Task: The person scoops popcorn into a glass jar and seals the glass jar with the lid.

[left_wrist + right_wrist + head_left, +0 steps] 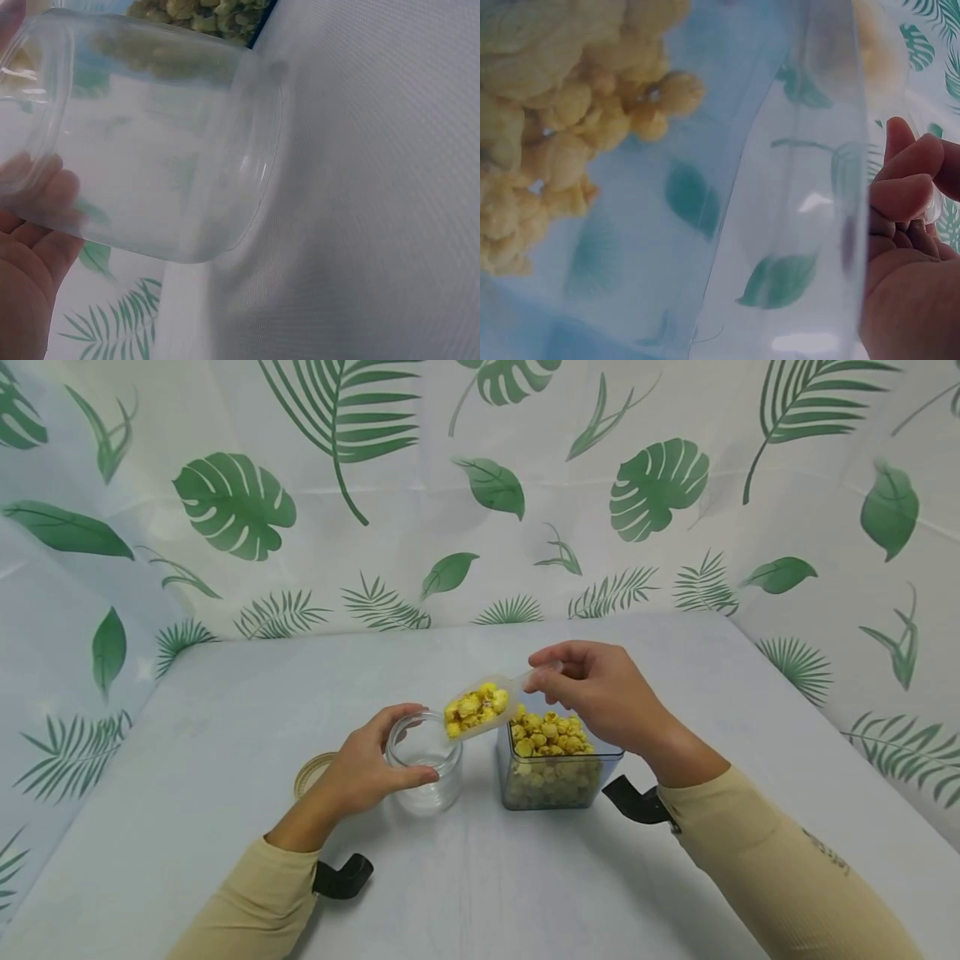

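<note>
In the head view my left hand (pixel 367 764) grips a clear jar (pixel 431 781) round its upper part, thumb at the front and fingers behind. The left wrist view shows that the jar (pixel 150 150) is see-through, with no popcorn inside. My right hand (pixel 600 693) pinches the handle of a translucent scoop (pixel 512 703). Yellow popcorn (pixel 476 708) fills the scoop, whose front edge overlaps the jar's rim. Beneath the right hand stands a clear bluish container (pixel 551 785) heaped with popcorn; its wall (pixel 780 225) takes up much of the right wrist view.
A gold-rimmed lid (pixel 303 774) lies on the table behind the left wrist. Black wrist mounts (pixel 343 877) stick out from both sleeves. The pale table (pixel 465 893) ends at a leaf-printed backdrop (pixel 420 510).
</note>
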The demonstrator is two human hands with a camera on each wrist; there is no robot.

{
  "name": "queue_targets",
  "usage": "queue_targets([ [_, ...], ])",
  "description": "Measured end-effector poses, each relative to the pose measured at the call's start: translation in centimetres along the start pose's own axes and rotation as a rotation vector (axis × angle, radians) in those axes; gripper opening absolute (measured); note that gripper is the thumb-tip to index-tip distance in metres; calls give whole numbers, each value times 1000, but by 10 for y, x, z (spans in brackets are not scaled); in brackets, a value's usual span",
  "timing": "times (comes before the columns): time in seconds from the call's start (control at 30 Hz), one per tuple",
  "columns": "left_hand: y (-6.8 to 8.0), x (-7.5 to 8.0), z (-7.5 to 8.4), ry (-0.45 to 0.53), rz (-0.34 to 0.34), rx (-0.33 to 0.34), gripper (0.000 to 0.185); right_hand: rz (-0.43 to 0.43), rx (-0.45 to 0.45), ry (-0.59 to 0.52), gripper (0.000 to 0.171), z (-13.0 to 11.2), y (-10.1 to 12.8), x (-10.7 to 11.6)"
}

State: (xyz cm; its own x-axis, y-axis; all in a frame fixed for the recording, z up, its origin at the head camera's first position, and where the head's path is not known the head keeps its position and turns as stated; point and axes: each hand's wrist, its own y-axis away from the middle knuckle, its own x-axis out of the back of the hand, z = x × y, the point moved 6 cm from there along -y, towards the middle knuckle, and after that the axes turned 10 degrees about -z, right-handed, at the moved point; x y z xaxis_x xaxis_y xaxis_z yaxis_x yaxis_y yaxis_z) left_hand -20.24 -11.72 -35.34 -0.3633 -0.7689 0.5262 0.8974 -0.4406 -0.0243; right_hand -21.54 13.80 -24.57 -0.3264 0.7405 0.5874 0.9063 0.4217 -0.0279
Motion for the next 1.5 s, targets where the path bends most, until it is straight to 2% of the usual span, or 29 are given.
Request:
queue_targets([
  [0.2,0,0,0,14,-4,4,78,2,-11,6,27,-1,0,0],
  [0.6,1,2,2,7,6,-58,77,0,-2,-4,26,1,1,1],
  [1.07,1,1,1,18,-14,-38,79,14,23,-26,26,4,4,3],
  [1.5,-1,1,7,-17,-31,-25,80,72,41,-59,25,13,21,21],
])
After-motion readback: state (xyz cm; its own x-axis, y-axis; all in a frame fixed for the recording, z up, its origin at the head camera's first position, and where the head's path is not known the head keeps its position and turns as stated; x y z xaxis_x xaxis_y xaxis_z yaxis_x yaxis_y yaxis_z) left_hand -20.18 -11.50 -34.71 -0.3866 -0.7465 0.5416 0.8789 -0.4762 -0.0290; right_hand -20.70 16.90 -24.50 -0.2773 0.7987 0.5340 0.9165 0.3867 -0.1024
